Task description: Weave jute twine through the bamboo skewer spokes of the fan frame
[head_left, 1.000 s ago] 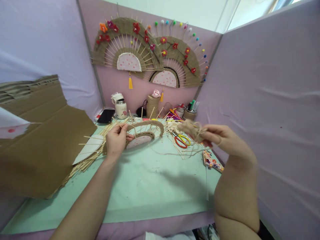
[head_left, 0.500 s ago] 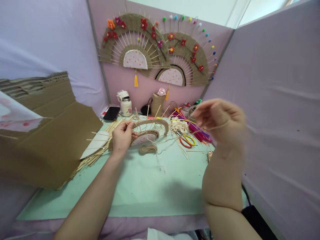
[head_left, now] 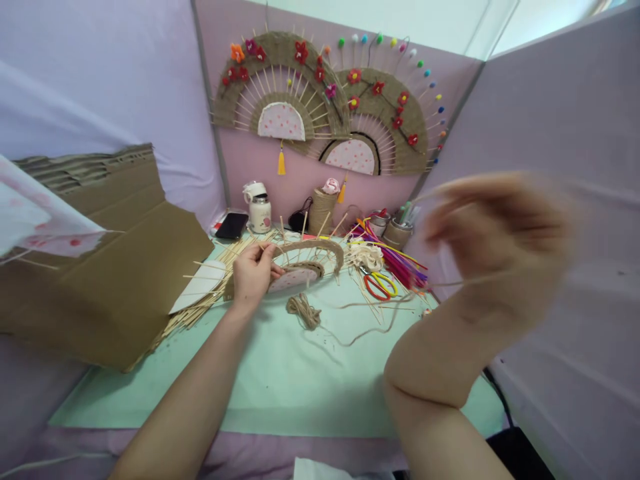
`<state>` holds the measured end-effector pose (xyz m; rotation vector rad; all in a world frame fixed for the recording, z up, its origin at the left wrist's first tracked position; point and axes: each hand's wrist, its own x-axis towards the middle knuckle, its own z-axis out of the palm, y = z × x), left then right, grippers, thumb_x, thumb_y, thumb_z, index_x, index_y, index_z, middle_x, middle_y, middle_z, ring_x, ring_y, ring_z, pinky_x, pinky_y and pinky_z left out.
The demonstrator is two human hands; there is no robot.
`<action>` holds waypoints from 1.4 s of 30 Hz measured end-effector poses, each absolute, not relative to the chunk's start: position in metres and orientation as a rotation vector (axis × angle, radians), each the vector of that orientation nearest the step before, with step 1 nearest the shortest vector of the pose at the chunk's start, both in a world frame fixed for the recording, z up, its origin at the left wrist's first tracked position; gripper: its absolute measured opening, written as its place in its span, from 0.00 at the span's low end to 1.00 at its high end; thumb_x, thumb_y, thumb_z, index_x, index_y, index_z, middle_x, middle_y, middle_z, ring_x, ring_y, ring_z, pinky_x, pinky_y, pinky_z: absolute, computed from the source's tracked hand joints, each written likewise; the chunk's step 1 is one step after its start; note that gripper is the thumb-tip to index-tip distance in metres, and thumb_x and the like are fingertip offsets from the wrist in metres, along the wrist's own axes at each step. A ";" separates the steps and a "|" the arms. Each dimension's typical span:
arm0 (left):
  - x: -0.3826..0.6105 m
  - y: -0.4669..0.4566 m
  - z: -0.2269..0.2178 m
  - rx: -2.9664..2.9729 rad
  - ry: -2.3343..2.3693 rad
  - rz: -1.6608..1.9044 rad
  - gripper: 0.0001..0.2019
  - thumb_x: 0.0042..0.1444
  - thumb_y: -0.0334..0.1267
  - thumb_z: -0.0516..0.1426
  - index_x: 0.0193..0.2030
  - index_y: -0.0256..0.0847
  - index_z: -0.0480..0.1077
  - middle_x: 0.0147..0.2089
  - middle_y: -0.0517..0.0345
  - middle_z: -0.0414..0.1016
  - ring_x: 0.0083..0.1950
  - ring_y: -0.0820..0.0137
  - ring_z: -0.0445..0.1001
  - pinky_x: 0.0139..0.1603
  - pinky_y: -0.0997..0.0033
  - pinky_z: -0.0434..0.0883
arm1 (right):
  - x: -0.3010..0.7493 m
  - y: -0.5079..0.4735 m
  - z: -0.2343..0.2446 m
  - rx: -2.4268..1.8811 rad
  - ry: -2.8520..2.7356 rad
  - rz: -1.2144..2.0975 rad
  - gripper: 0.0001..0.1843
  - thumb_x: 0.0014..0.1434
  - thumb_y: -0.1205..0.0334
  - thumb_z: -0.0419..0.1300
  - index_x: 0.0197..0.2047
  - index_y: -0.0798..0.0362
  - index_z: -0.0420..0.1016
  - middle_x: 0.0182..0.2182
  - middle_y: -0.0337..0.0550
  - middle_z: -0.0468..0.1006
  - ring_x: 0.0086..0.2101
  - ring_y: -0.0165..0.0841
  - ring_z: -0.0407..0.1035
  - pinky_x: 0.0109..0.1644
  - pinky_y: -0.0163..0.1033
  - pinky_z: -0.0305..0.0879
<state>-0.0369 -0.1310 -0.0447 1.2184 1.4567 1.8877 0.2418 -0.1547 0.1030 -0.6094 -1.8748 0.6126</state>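
Observation:
My left hand pinches the left side of a small fan-shaped frame made of twine-wrapped arcs and thin sticks. A dotted white half-round piece sits at the frame's base. Raised at the right, my right hand is smeared by motion, its fingers curled, and a strand of jute twine runs across it. Slack twine trails over the table towards a small twine bundle lying in front of the frame.
Cardboard leans at the left over a pile of thin sticks. Behind the frame are a phone, a bottle and a twine spool. Scissors lie beside coloured pipe cleaners. Two decorated fans hang at the back.
My right hand has swung further right and slightly up, drawing out twine. The twine bundle has shifted and turned on the table. My left hand keeps its hold on the frame.

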 end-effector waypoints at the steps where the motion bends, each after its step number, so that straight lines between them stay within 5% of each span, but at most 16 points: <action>1: -0.037 -0.131 -0.045 1.219 1.458 1.887 0.12 0.52 0.46 0.57 0.34 0.37 0.69 0.20 0.64 0.69 0.18 0.72 0.73 0.17 0.77 0.69 | 0.235 -0.150 0.094 -0.642 -2.056 0.653 0.17 0.57 0.57 0.58 0.51 0.42 0.72 0.30 0.37 0.78 0.25 0.29 0.69 0.28 0.36 0.64; 6: -0.037 -0.133 -0.044 1.218 1.462 1.869 0.12 0.53 0.46 0.57 0.35 0.38 0.69 0.18 0.65 0.68 0.17 0.72 0.72 0.16 0.77 0.67 | 0.193 -0.117 0.059 -0.931 -2.433 0.505 0.19 0.58 0.65 0.54 0.52 0.48 0.71 0.30 0.38 0.77 0.26 0.27 0.67 0.31 0.32 0.60; 9: -0.037 -0.133 -0.044 1.231 1.493 1.876 0.12 0.53 0.46 0.57 0.34 0.38 0.70 0.19 0.66 0.68 0.15 0.73 0.69 0.14 0.77 0.65 | 0.155 -0.103 0.039 -0.877 -2.513 0.479 0.11 0.59 0.59 0.55 0.38 0.53 0.76 0.30 0.40 0.77 0.28 0.27 0.65 0.31 0.32 0.56; 12: -0.038 -0.133 -0.044 1.247 1.532 1.859 0.12 0.53 0.46 0.57 0.35 0.39 0.71 0.16 0.68 0.65 0.13 0.75 0.65 0.13 0.77 0.61 | 0.117 -0.093 0.017 -0.918 -2.530 0.562 0.21 0.60 0.50 0.52 0.26 0.56 0.73 0.21 0.38 0.70 0.23 0.26 0.59 0.27 0.32 0.50; 18: -0.041 -0.134 -0.044 1.268 1.563 1.846 0.12 0.53 0.47 0.57 0.34 0.39 0.71 0.19 0.66 0.69 0.14 0.76 0.64 0.15 0.77 0.60 | 0.090 -0.084 -0.011 -0.778 -2.454 1.181 0.18 0.56 0.50 0.55 0.26 0.57 0.71 0.22 0.38 0.72 0.25 0.26 0.62 0.29 0.31 0.55; 25: -0.041 -0.137 -0.042 1.269 1.578 1.794 0.21 0.58 0.54 0.49 0.41 0.39 0.72 0.10 0.68 0.61 0.10 0.74 0.60 0.13 0.78 0.57 | 0.115 -0.073 -0.001 -0.829 -1.840 1.800 0.10 0.52 0.57 0.58 0.28 0.52 0.63 0.24 0.37 0.75 0.22 0.26 0.67 0.28 0.31 0.63; 30: -0.041 -0.139 -0.040 1.267 1.595 1.817 0.18 0.58 0.52 0.51 0.40 0.40 0.72 0.10 0.68 0.62 0.11 0.75 0.62 0.14 0.78 0.58 | 0.126 -0.066 0.004 -0.808 -1.735 1.668 0.14 0.49 0.52 0.62 0.29 0.53 0.65 0.14 0.27 0.60 0.14 0.19 0.44 0.17 0.28 0.41; 36: -0.039 -0.138 -0.040 1.243 1.505 1.872 0.12 0.53 0.47 0.57 0.37 0.40 0.71 0.14 0.69 0.64 0.12 0.75 0.64 0.14 0.78 0.58 | 0.120 -0.068 0.007 -0.752 -1.704 1.235 0.13 0.47 0.55 0.63 0.32 0.55 0.71 0.21 0.33 0.67 0.20 0.21 0.55 0.21 0.29 0.49; 42: -0.038 -0.137 -0.040 1.257 1.535 1.875 0.11 0.52 0.45 0.58 0.34 0.40 0.71 0.15 0.69 0.64 0.13 0.76 0.64 0.15 0.78 0.59 | 0.126 -0.075 0.019 -0.588 -1.521 1.341 0.13 0.47 0.57 0.65 0.35 0.53 0.70 0.22 0.33 0.71 0.19 0.21 0.56 0.22 0.29 0.51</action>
